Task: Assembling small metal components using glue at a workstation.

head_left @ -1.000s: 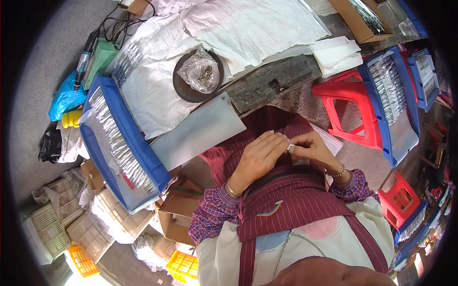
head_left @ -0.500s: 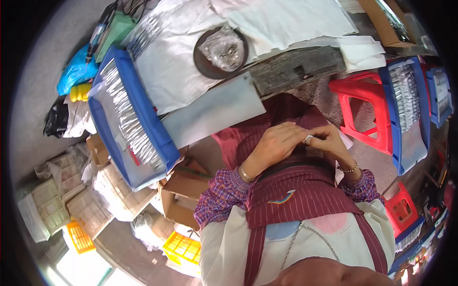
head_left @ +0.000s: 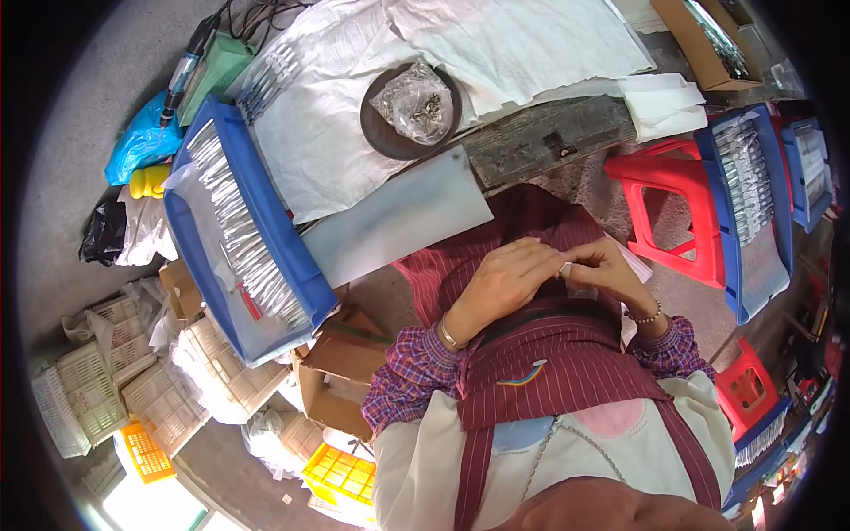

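While both hands are meeting over the lap, the left hand [head_left: 500, 285] and the right hand [head_left: 606, 270] are pinching a small pale piece [head_left: 565, 268] between their fingertips, and it is sitting just above the striped apron [head_left: 549, 372], well below the counter [head_left: 540, 142]. To my eye the step is a fine fitting or pressing job. It is best done with the piece close to the body, wrists resting on the lap, and the pressure coming from the fingertips alone, so that the small thing does not slip and drop into the folds of cloth.

The left grip is curling nearly closed, its knuckles bunching and its fingertips touching the piece from the person's left. The right grip is also closing down to a narrow pinch, thumb and forefinger grasping the piece's other side, the remaining fingers folding loosely. What the piece is exactly I cannot tell; it is too small.

A dark round dish [head_left: 409, 111] with a clear bag of small metal parts is lying on the counter ahead, and a blue tray [head_left: 292, 257] of silvery packets is standing to the left.
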`<state>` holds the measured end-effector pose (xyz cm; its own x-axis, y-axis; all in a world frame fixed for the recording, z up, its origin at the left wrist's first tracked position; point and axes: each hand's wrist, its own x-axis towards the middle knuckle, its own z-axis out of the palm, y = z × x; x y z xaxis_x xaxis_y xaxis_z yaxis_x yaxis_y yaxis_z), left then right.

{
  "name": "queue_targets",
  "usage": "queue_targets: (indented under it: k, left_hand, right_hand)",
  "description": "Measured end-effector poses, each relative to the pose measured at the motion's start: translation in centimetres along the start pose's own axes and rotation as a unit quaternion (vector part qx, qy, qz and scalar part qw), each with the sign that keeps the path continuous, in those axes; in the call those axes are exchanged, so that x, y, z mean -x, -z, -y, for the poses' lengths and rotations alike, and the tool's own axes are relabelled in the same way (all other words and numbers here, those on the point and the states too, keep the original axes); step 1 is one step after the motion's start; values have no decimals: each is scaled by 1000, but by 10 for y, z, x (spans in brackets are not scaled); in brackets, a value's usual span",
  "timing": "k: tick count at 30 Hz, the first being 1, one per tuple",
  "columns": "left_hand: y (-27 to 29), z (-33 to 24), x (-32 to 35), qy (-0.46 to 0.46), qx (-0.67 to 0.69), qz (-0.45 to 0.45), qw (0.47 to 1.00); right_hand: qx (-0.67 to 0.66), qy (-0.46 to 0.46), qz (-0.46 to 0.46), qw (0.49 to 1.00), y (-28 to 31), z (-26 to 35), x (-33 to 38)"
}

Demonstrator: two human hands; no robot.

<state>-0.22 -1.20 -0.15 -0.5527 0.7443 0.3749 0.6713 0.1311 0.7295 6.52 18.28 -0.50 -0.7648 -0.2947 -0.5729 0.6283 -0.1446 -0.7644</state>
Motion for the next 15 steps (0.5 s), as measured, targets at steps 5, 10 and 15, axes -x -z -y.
queue_targets:
  k: [5, 10, 15]
  left_hand:
    - [4, -2, 5, -31, -45, 13, 998]
    - [7, -4, 2, -51, -69, 18, 996]
    - [14, 0, 3, -32, -45, -12, 998]
  right_hand:
    - [31, 34, 9, 999, -2, 4, 0]
    - [124, 68, 26, 990, 5, 2, -2]
    - [158, 117, 27, 980, 0, 13, -5]
